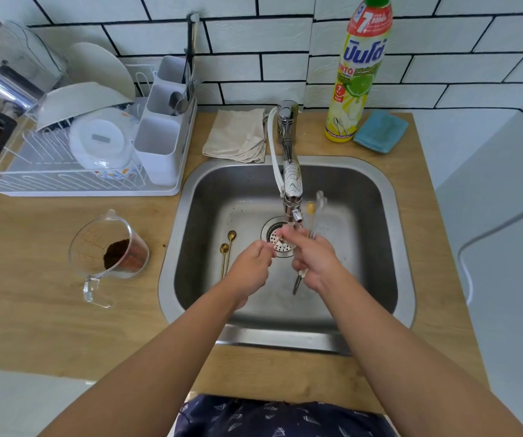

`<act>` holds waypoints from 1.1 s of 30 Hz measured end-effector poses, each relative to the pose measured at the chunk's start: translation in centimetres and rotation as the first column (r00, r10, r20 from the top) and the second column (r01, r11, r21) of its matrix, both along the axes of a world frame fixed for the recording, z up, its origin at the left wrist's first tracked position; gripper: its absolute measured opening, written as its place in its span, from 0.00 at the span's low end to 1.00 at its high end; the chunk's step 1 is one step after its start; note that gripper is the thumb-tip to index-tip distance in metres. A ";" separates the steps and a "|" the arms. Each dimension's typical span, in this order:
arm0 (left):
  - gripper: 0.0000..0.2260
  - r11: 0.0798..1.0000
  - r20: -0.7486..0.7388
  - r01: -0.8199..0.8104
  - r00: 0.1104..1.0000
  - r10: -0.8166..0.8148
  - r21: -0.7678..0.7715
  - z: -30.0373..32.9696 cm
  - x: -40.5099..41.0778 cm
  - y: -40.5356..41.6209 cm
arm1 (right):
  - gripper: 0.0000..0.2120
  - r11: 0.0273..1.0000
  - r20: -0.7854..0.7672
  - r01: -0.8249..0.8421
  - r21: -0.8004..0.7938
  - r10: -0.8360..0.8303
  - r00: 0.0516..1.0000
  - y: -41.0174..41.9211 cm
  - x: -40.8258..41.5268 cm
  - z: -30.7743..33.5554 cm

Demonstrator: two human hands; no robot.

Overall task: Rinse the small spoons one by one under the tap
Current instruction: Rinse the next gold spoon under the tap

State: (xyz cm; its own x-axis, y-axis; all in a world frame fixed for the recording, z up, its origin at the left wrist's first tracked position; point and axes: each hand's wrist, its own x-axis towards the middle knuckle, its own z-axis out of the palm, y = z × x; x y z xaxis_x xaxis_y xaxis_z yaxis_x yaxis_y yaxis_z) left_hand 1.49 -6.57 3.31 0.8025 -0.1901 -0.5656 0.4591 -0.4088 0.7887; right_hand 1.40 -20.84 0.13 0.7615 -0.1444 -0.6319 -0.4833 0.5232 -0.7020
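Two gold spoons lie in the sink; right hand grips several spoons, left hand grip unclear. Bottle label reads "7"; measuring cup on counter holds brown grounds.

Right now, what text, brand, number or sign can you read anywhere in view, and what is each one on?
"7": red band near the neck of the tall yellow dish-soap bottle with green cap.
Large blue Thai-script brand: same bottle's middle; not readable letter for letter.
"7" and "NEW": small red badge lower on the label.
Remaining label print: too small or blurred.
Clear plastic measuring jug: printed scale marks unreadable.
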 end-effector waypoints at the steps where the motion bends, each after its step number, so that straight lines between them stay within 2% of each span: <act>1: 0.12 1.000 -0.007 0.001 1.000 -0.001 -0.030 0.1 -0.1 0.0 | 0.08 0.998 -0.001 0.057 0.041 -0.057 0.998 -0.3 0.3 -0.1; 4: 0.12 0.993 -0.013 0.003 1.000 -0.004 -0.116 0.5 -0.3 -0.3 | 0.01 0.992 -0.018 0.064 0.104 -0.062 0.998 0.2 -0.2 -0.4; 8: 0.14 0.994 -0.005 0.005 1.000 -0.006 -0.113 0.5 -0.4 0.1 | 0.03 0.997 -0.036 -0.052 0.062 0.055 0.998 1.3 -1.3 -0.7; 13: 0.13 0.990 -0.031 0.025 0.999 -0.030 -0.140 0.4 -0.6 0.6 | 0.04 1.000 -0.004 0.023 -0.019 -0.023 1.000 0.6 -0.2 -0.1; 18: 0.13 0.973 -0.097 -0.028 0.995 0.006 -0.230 0.6 -0.1 1.1 | 0.03 0.993 -0.023 -0.101 -0.057 0.100 0.995 1.6 -1.0 0.0; 22: 0.12 0.959 -0.152 0.000 0.987 -0.045 -0.282 0.8 -0.3 1.2 | 0.09 0.996 -0.039 0.072 -0.044 -0.074 0.997 0.2 0.2 0.1; 24: 0.11 0.952 -0.180 -0.013 0.983 -0.045 -0.307 0.9 -0.3 1.0 | 0.10 0.996 -0.051 0.084 -0.017 -0.085 0.995 0.0 0.2 -0.1; 26: 0.11 0.956 -0.170 -0.004 0.984 -0.048 -0.294 0.8 -0.2 1.0 | 0.06 0.999 -0.015 -0.016 -0.030 0.016 1.000 0.4 -0.4 -0.2; 28: 0.10 0.967 -0.135 0.028 0.989 -0.064 -0.255 0.5 -0.3 1.2 | 0.06 0.997 0.010 -0.071 -0.035 0.071 0.997 0.7 -0.9 -0.2; 33: 0.07 0.983 -0.070 0.031 0.997 -0.045 -0.181 -0.1 -0.4 1.4 | 0.05 0.998 0.024 -0.060 -0.023 0.061 0.998 0.6 -0.4 -0.2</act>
State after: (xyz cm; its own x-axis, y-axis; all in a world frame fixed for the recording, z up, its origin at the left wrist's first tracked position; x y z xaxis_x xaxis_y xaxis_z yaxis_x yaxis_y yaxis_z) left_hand 1.10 -5.22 3.20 0.7502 -0.3231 -0.5769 0.5055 -0.2821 0.8154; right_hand 1.03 -20.28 -0.09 0.7845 -0.1117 -0.6100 -0.4959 0.4775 -0.7253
